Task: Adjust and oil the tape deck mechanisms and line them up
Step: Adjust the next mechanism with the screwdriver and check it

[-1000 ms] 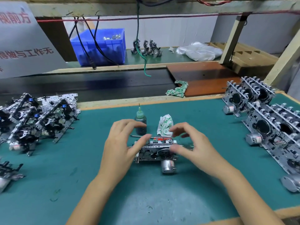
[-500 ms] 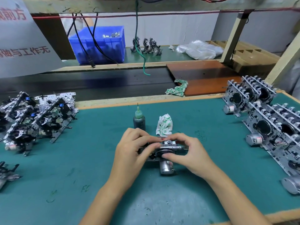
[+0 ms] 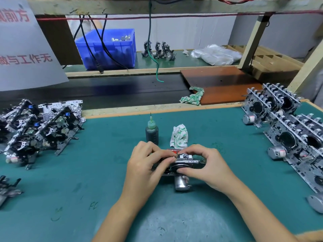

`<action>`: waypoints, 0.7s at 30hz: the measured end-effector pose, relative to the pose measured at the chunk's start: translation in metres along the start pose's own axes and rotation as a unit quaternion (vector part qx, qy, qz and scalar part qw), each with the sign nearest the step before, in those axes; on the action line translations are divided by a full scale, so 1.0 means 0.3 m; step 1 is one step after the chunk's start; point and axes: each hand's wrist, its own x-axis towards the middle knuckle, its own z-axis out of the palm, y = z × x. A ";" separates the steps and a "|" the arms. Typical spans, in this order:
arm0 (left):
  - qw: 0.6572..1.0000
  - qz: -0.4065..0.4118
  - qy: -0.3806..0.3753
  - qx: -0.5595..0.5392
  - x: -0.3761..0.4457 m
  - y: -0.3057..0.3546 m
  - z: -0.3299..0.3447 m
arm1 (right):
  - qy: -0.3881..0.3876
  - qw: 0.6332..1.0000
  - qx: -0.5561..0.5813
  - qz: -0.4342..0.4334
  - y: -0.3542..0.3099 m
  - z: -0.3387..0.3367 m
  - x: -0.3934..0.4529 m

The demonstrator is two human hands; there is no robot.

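- Tape deck mechanism (image 3: 185, 163): rests on the green bench mat (image 3: 97, 180) near the middle of the bench, slightly toward the front edge; its silver cylindrical motor (image 3: 180, 183) points toward the front edge.
- Left hand (image 3: 145, 170): fingers curled over the left end of the mechanism, thumb and fingertips pinching its upper edge.
- Right hand (image 3: 208, 166): fingers arched over the right end, fingertips gripping the top of the mechanism, thumb pressed against its front face just above the motor.
- Oil bottle (image 3: 151, 132): dark, with a green cap and needle tip, upright, just behind the hands.
- Crumpled cloth (image 3: 179, 137): white with green print, just beside the bottle on its right.
- Stacked mechanisms (image 3: 40, 128): leaning in rows at the left edge of the bench.
- Lined-up mechanisms (image 3: 288, 135): standing in rows along the right edge, motors facing inward.
- Second cloth (image 3: 192, 97): lies past the back edge of the bench, touching a brown board (image 3: 223, 84).
- Blue crate (image 3: 108, 48): on the rear shelf, beside a few more mechanisms (image 3: 159, 49) and a clear plastic bag (image 3: 216, 54).
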 end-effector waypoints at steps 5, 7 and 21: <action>1.000 0.014 -0.007 -0.006 0.009 -0.005 -0.003 | -0.010 0.999 -0.038 -0.011 -0.006 -0.015 0.018; 1.000 0.018 -0.003 0.002 0.006 -0.006 0.001 | -0.005 1.000 -0.020 -0.001 0.001 -0.011 0.010; 0.999 0.027 0.011 0.041 -0.002 -0.005 0.010 | -0.014 0.999 -0.033 -0.025 0.014 -0.002 -0.022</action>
